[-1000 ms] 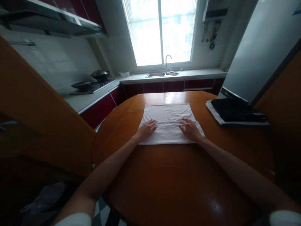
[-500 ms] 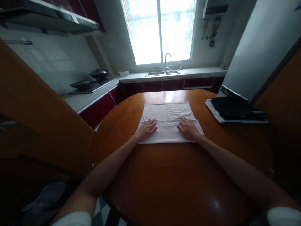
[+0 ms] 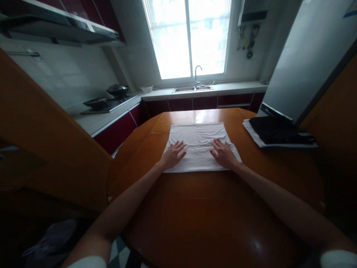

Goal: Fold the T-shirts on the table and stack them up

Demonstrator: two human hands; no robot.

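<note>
A white folded garment (image 3: pixel 197 158) lies flat on the wooden table (image 3: pixel 195 208), with a fold edge running across its middle and light wrinkles on its far half. Its exact kind is not clear from here. My left hand (image 3: pixel 173 154) rests palm down on the garment's left side, fingers stretched out. On the right side, my right hand (image 3: pixel 224 153) lies the same way, fingers spread across the fold. Neither hand grips the cloth.
Folded dark and white clothes (image 3: pixel 279 130) are stacked at the table's right. Beyond the table stand a counter with a sink (image 3: pixel 192 89) and a stove with a pan (image 3: pixel 117 89). A tall fridge (image 3: pixel 301 56) is at right, a wooden panel (image 3: pixel 55 130) at left.
The camera view has shifted slightly. Both hands stay flat on the white garment in nearly the same places, and the cloth looks unchanged.
</note>
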